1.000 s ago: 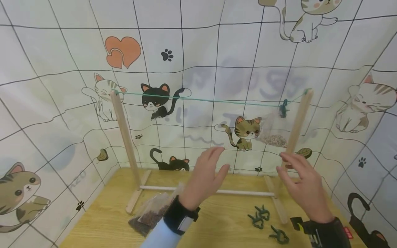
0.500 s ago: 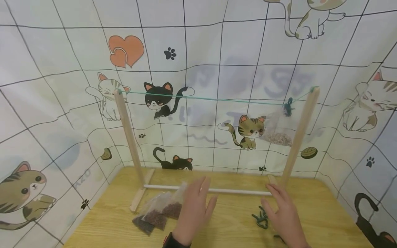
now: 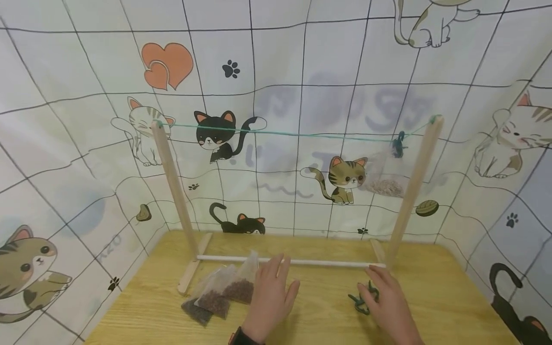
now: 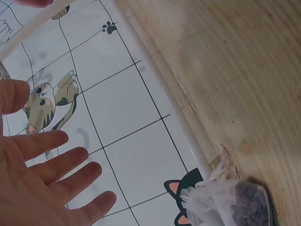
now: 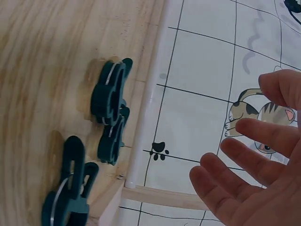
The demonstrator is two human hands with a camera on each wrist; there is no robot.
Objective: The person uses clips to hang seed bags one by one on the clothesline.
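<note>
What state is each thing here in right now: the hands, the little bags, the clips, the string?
Left hand: open, fingers straight, over the table beside the bags, holding nothing.
Right hand: open, above the green clips, holding nothing.
Bags of dark grains: lying on the table, not hung.
Green clips: loose on the table.
Clear bag: hanging from the string by a clip.
String: stretched between the two wooden posts.

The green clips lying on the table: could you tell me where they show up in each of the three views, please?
Head: the green clips lie right of centre on the table, under the right hand.
Left wrist: not in view.
Right wrist: at the left, apart from the open fingers.
Shared landmark: the white rod of the wooden frame, seen in all three.
</note>
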